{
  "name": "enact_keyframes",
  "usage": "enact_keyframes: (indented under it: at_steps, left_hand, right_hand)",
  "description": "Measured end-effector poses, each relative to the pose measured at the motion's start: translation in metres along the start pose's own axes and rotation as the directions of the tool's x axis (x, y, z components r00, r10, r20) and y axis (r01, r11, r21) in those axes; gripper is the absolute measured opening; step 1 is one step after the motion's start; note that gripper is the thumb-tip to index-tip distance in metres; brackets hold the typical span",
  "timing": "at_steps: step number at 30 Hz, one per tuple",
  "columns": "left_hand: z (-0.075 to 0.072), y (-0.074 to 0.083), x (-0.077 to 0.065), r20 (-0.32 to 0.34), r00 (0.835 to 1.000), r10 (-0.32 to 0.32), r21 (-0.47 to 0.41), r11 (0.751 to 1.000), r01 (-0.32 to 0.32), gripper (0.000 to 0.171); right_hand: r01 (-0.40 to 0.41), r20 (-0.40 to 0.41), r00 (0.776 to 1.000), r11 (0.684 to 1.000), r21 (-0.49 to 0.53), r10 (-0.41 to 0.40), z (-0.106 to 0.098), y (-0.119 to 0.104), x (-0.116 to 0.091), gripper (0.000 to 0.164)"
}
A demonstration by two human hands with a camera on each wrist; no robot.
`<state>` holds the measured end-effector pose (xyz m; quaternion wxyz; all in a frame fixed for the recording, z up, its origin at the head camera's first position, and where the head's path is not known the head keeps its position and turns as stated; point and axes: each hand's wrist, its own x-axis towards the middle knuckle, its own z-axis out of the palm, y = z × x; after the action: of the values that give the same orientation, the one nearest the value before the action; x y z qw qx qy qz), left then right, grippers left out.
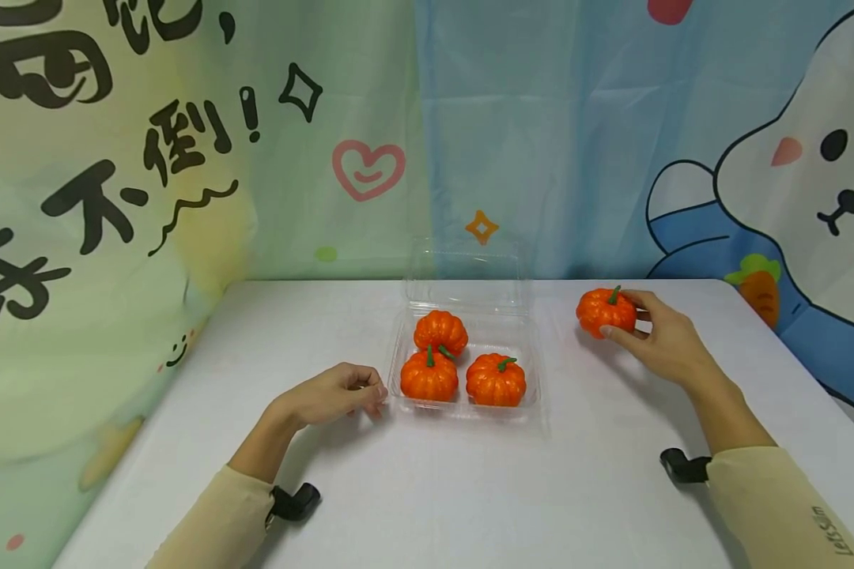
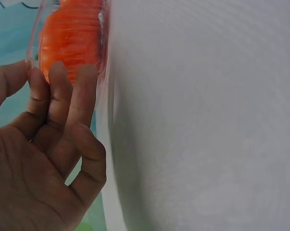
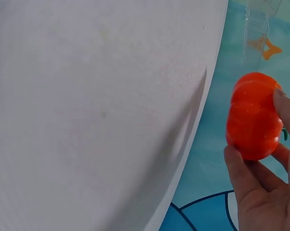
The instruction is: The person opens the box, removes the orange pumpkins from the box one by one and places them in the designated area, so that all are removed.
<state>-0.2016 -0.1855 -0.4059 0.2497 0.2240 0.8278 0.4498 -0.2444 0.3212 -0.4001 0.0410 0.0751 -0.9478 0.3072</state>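
An orange toy pumpkin (image 1: 602,312) with a green stem is held between the thumb and fingers of my right hand (image 1: 658,336), above the table's right side. The right wrist view shows this same pumpkin (image 3: 253,115) gripped at its side. Three similar pumpkins (image 1: 496,381) sit inside a clear plastic clamshell box (image 1: 534,348), whose lid (image 1: 466,273) stands open at the back. At the box's left front corner is my left hand (image 1: 338,395); in the left wrist view its thumb and index finger (image 2: 39,86) pinch the box rim, the other fingers loosely bent.
A white-covered table (image 1: 462,490) carries the box near its back edge. Behind it hangs a printed curtain (image 1: 498,126) with cartoon figures and lettering. Black wrist mounts (image 1: 295,502) stick out from both sleeves.
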Motion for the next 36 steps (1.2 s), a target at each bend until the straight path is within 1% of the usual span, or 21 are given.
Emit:
enact_keyframes:
  at_steps: [5,13,18,24,30,36]
  left_hand:
    - [-0.001,-0.001,0.000,0.000,1.000,0.003,0.005,1.000,-0.003,0.023]
    - [-0.001,-0.002,0.000,0.004,1.000,0.010,-0.001,1.000,-0.010,0.023]
    - [0.000,-0.002,0.000,0.006,1.000,0.009,-0.006,1.000,-0.009,0.024]
    - [0.000,-0.003,0.000,0.005,1.000,0.004,-0.006,1.000,-0.004,0.024]
    - [0.000,-0.004,0.000,0.008,1.000,0.008,-0.002,1.000,-0.008,0.024]
    - [0.000,-0.003,0.000,0.005,1.000,0.011,-0.002,1.000,-0.011,0.024]
  right_hand:
    - [-0.012,0.040,0.999,1.000,-0.017,0.013,0.000,0.003,0.000,0.083]
    - [-0.002,0.055,0.998,0.999,-0.033,0.004,-0.002,0.006,0.000,0.078]
    - [-0.029,0.079,0.996,0.999,-0.041,0.032,-0.003,0.009,-0.001,0.079]
    - [-0.067,0.075,0.995,0.995,-0.072,0.072,-0.003,0.012,-0.001,0.080]
    - [-0.132,0.120,0.982,0.986,-0.100,0.144,-0.004,0.014,-0.001,0.086]
    - [-0.147,0.137,0.977,0.981,-0.129,0.164,-0.005,0.016,0.001,0.092]
